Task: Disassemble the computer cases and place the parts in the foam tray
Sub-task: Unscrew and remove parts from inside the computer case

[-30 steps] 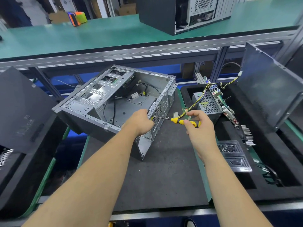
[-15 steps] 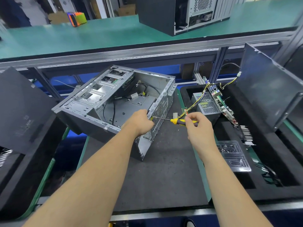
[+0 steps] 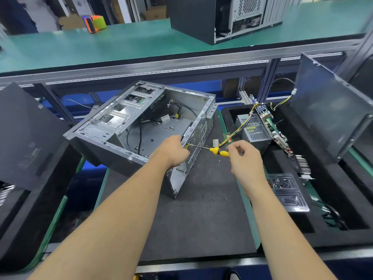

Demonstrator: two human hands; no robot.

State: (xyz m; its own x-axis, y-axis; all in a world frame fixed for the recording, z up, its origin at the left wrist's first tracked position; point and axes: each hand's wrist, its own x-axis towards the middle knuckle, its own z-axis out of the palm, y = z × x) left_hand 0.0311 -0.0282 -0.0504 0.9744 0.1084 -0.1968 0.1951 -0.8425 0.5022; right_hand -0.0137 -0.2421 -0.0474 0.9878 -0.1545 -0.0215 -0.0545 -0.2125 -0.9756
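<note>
An open grey computer case [image 3: 141,126] lies on its side on the dark mat, its inside facing up. My left hand [image 3: 173,150] grips the rear edge of the case at the perforated panel. A yellow-handled screwdriver [image 3: 217,151] points left, its tip at the rear panel beside my left fingers. My right hand [image 3: 245,158] pinches the end of the handle with thumb and fingertips. In the black foam tray [image 3: 333,199] on the right stand a power supply [image 3: 254,129] with yellow wires and a motherboard [image 3: 272,126].
A black side panel [image 3: 331,110] leans upright at the right of the tray, another panel [image 3: 26,134] at the left. A clear plastic box with screws [image 3: 282,188] lies in the tray. A second case [image 3: 222,15] stands on the upper green shelf.
My right hand has shifted its hold on the screwdriver handle from a fuller grip to a fingertip pinch near its end. The left hand and the case have stayed put.
</note>
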